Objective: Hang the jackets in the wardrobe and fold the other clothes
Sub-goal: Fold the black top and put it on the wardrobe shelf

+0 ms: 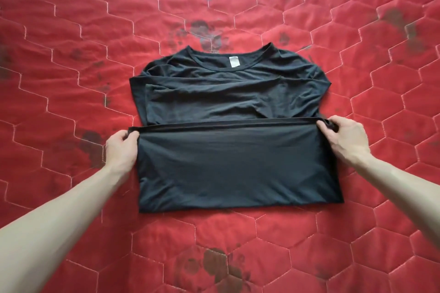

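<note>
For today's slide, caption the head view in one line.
Both hands fold a black T-shirt's hem up on a red quilted mattress.

Red quilted mattress fills whole frame; pale stitching forms hexagon pattern across surface; dark grey-brown stains scattered at top centre, upper right, left of middle and bottom centre; fabric slightly wrinkled; even soft light, no hard shadows; no walls or floor visible

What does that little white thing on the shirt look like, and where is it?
On the red quilted mattress lies a black shirt, with both hands pinching its folded hem. Look at the round neckline on the far side. Just inside it sits a small white label, the only pale spot on the dark cloth.
</note>
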